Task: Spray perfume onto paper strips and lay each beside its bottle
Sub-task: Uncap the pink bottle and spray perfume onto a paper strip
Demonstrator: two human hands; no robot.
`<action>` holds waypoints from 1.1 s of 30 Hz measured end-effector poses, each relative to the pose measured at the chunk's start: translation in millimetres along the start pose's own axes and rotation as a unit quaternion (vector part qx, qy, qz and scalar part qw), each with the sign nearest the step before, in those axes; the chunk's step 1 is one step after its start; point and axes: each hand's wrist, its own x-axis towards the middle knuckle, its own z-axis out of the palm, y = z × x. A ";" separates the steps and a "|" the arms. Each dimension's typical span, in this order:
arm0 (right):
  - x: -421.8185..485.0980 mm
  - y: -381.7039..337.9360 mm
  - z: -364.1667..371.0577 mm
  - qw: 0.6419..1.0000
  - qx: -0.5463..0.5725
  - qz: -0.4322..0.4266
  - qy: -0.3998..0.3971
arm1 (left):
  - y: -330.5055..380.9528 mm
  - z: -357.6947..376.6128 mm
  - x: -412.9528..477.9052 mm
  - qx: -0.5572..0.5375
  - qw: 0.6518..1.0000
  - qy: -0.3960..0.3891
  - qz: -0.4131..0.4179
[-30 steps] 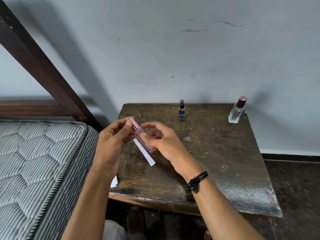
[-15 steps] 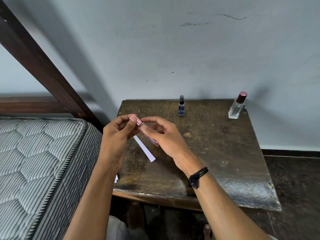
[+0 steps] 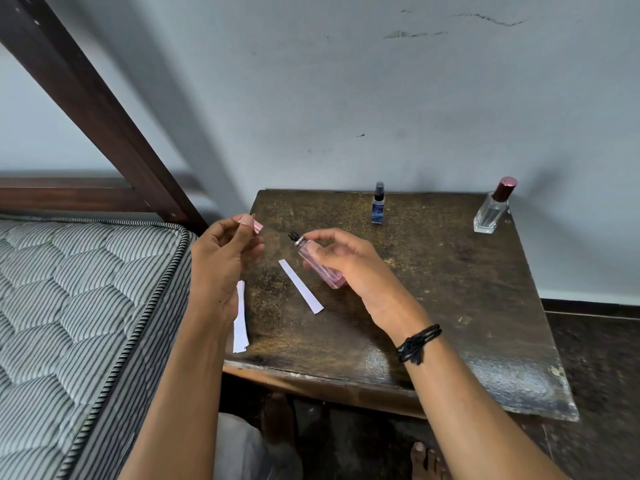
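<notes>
a pale grey wall [image 3: 346,98] with a few dark cracks fills the top of the view. at the left lies a striped, quilted mattress [image 3: 69,289], with a dark wooden bed frame [image 3: 86,98] slanting up behind it. a worn, dark worktop [image 3: 450,306] stands against the wall just beside the mattress, over a dark floor [image 3: 606,358]. the left hand [image 3: 221,261] is raised over the worktop's left edge, its thumb and fingertips pinching a small pink cap [image 3: 255,226], which is apart from its bottle. the right hand [image 3: 349,261], with a black cord band [image 3: 417,342] on the wrist, holds a pink bottle [image 3: 330,277] between thumb and curled fingers above the middle of the worktop; the bottle is tilted, its bare black spray nozzle [image 3: 295,236] pointing up and left toward the cap. a clear bottle [image 3: 491,211] with a dark red cap stands upright at the back right corner, and a small blue bottle [image 3: 378,206] with a black top stands upright at the back edge, near the wall and well apart from the clear one. a small pile of white paper strips [image 3: 240,323] lies at the worktop's left edge, partly hidden behind the left wrist. one single white strip [image 3: 300,286] lies flat on the worktop at a slant, just left of the pink bottle and under the gap between the two hands.
</notes>
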 end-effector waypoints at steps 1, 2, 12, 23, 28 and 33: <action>1.5 1.0 -0.7 1.000 0.006 0.003 0.001 | 0.0 -3.4 1.4 0.022 1.000 0.003 0.000; 2.2 1.2 -0.9 1.000 0.014 0.005 -0.001 | -0.6 -6.2 2.3 0.049 0.999 -0.001 0.002; -1.7 -4.4 -1.5 0.979 0.196 0.034 -0.037 | -17.2 -6.6 6.4 0.383 0.919 -0.037 0.081; -1.0 -4.2 -4.2 0.979 0.201 0.042 -0.016 | -16.7 -7.8 3.8 0.490 0.869 -0.021 0.069; -0.9 -4.9 -4.3 0.980 0.195 0.046 -0.008 | -15.9 -10.7 5.3 0.501 0.863 -0.035 0.052; -0.9 -6.1 -4.3 0.980 0.195 0.035 -0.005 | -11.0 -15.4 9.9 0.467 0.874 -0.110 0.077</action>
